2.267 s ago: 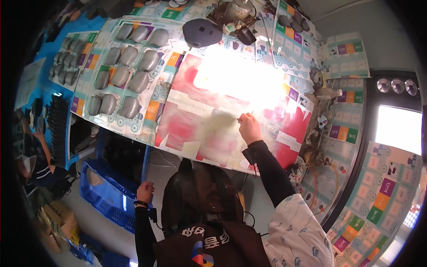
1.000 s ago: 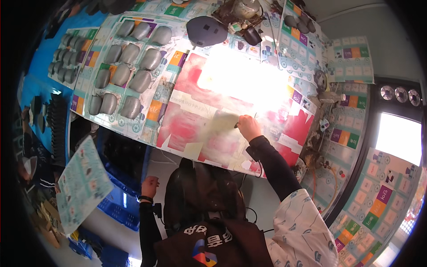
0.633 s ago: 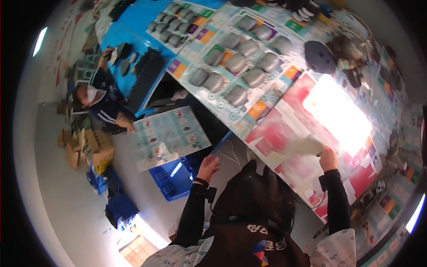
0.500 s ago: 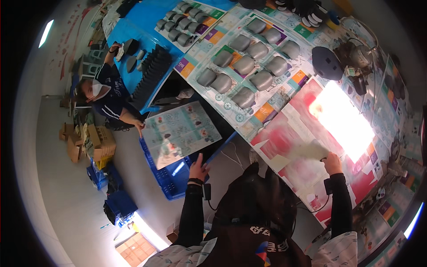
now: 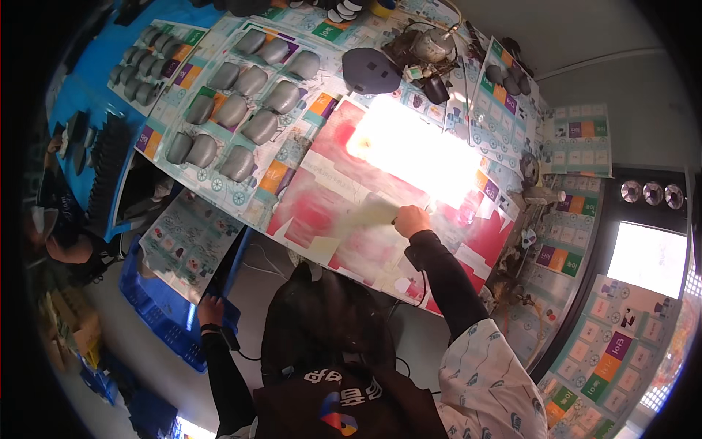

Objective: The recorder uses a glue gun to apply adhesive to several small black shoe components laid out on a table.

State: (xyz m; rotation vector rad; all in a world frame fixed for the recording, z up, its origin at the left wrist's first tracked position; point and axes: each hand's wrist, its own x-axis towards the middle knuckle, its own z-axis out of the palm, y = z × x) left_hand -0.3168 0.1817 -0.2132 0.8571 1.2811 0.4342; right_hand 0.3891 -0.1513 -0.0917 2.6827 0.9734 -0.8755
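Note:
My right hand (image 5: 412,221) is closed at the dark end of a pale flat thing (image 5: 369,211), blurred, its kind unclear. It lies over a red-stained papered board (image 5: 307,212) on the table. My left hand (image 5: 210,311) is at the near corner of a large thin printed board (image 5: 191,241), its fingers seemingly closed on that corner. The board slants over a blue plastic crate (image 5: 162,311). Grey rounded cap-like pieces (image 5: 232,110) stand in rows on a printed sheet on the table, beyond my hands. A dark flat rounded piece (image 5: 371,71) lies farther back.
Strong light glares on the table (image 5: 417,150). A dirty machine with a hose (image 5: 435,47) stands at the back. At far left a co-worker (image 5: 62,219) is by a blue-covered table (image 5: 110,51) with black pieces. Cardboard boxes (image 5: 73,314) are at lower left.
My view has turned right, so the scene shifts left. My left hand, open before, has come to the printed board's corner. My right hand stays over the red-stained board with the pale thing.

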